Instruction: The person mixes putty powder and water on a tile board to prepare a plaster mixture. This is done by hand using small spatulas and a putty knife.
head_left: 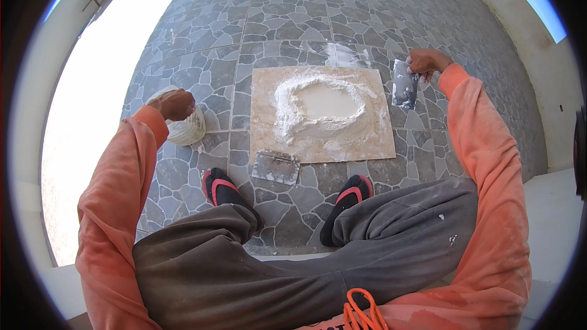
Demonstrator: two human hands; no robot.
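My right hand (427, 63) is closed on a flat dark scraper (405, 87) with white smears, to the right of a tan board. On that board (263, 110) lies a ring of white powder (287, 125) around a smooth, pale, liquid-looking pool (327, 101). A second scraper (276, 167), caked with white, rests against the board's near left corner. At the left, my left hand (175, 105) is at a whitish rounded container or bundle (186, 128), its fingers curled; whether they grip its top is hard to make out.
Grey stone-patterned tiles (293, 18) cover the floor, with a white smear (345, 55) behind the board. My feet in black and red sandals (225, 188) stand near the board's front edge. A pale wall (520, 55) rises at the right.
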